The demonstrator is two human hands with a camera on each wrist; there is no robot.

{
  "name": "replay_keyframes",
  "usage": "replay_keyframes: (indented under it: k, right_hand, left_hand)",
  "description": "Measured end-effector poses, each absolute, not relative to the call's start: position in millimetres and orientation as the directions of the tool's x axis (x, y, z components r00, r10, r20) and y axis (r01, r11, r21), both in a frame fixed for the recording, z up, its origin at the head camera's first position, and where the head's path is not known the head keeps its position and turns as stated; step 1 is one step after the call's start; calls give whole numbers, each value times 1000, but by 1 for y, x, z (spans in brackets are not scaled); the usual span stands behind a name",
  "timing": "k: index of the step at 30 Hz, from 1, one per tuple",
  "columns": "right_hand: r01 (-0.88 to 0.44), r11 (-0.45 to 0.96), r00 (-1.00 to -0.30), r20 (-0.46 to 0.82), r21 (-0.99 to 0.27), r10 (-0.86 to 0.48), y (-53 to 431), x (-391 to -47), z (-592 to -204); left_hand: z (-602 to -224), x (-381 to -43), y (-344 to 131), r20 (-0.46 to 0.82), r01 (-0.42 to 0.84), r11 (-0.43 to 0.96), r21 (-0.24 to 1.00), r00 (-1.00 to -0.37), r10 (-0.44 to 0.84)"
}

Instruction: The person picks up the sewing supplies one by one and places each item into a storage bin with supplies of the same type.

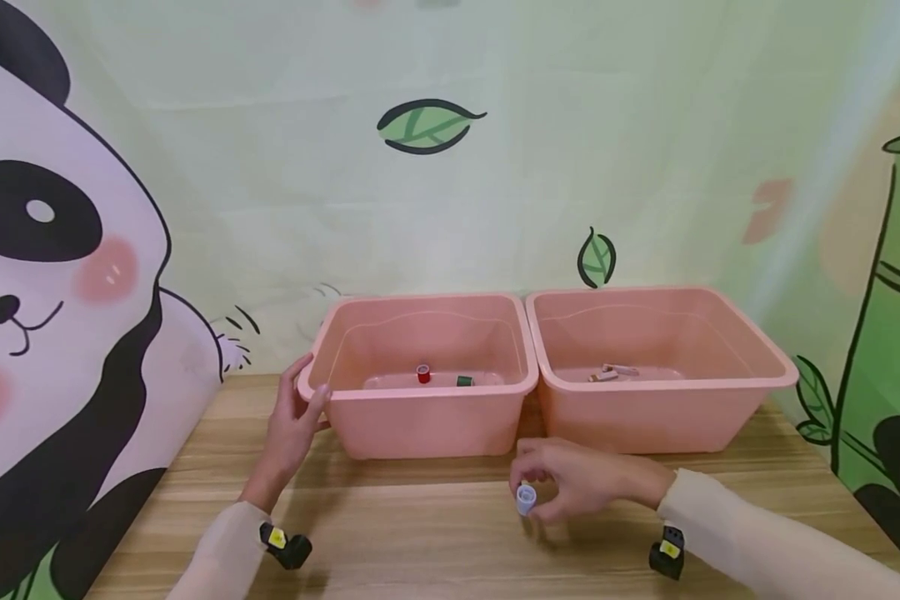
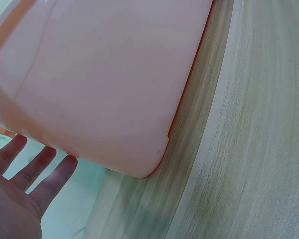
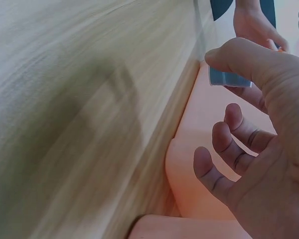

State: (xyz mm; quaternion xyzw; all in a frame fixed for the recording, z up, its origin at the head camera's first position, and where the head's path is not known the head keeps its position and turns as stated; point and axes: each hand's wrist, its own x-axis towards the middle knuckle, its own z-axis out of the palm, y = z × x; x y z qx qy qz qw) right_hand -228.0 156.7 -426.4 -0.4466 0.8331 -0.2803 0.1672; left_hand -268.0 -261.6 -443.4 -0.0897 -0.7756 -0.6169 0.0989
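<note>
At the left bin's near-left corner, my left hand [image 1: 291, 425] holds the rim, thumb at the front and fingers along the outer side. That pink plastic bin [image 1: 427, 425] contains a red spool [image 1: 423, 374] and a green spool [image 1: 465, 381]. My right hand [image 1: 570, 477] pinches a small light-blue thread spool [image 1: 526, 498] between thumb and fingertips, above the table in front of the gap between the bins. In the right wrist view, the spool [image 3: 229, 78] shows a pale rim, and the other fingers are loosely bent, apart from it.
A second pink bin [image 1: 645, 417] stands close beside the first on the right, with a few slim pale pieces [image 1: 606, 376] on its floor. Both bins stand on a wood-grain table [image 1: 405, 525]. Behind hangs a cloth backdrop [image 1: 270, 167] printed with a panda and leaves.
</note>
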Motion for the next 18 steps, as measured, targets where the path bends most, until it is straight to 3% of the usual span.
replay_keyframes:
  k: [18]
  right_hand:
    - [-707, 407, -508, 14, -579, -861, 152, -230, -395]
  left_hand:
    - [-444, -268, -262, 261, 257, 223, 940, -965, 10]
